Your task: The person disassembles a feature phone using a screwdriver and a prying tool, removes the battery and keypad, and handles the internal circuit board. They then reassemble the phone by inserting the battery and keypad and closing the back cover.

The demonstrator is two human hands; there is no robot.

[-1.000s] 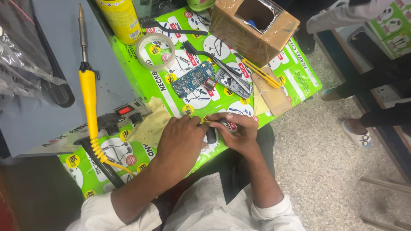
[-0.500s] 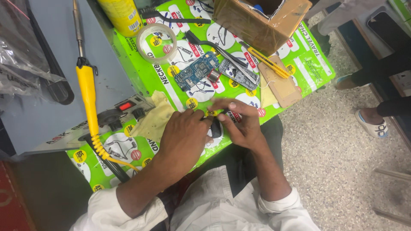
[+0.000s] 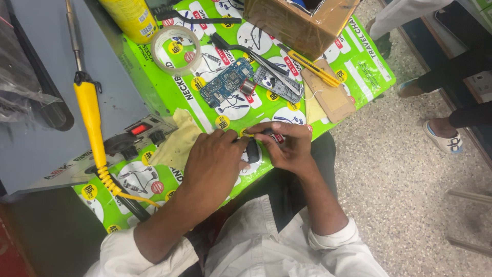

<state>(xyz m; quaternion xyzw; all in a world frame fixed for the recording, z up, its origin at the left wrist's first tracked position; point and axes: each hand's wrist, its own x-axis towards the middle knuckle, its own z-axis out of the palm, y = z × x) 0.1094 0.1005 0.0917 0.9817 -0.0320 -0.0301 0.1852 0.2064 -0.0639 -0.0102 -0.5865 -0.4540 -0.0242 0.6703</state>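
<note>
Brown cardboard box (image 3: 300, 23) top centre; yellow labelled can (image 3: 130, 18) top left.

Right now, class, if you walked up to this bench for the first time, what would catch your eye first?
The bright green printed mat covering the table stands out most. At its near edge the left hand and right hand close together around a small dark device. Left of them, a yellow-handled soldering iron lies across a grey box.

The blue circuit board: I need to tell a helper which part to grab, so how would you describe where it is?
On the green printed table cover, look between the roll of clear tape and the brown cardboard box. The blue circuit board lies bare there, tilted, beside a grey keypad board; it alone is blue.
</note>
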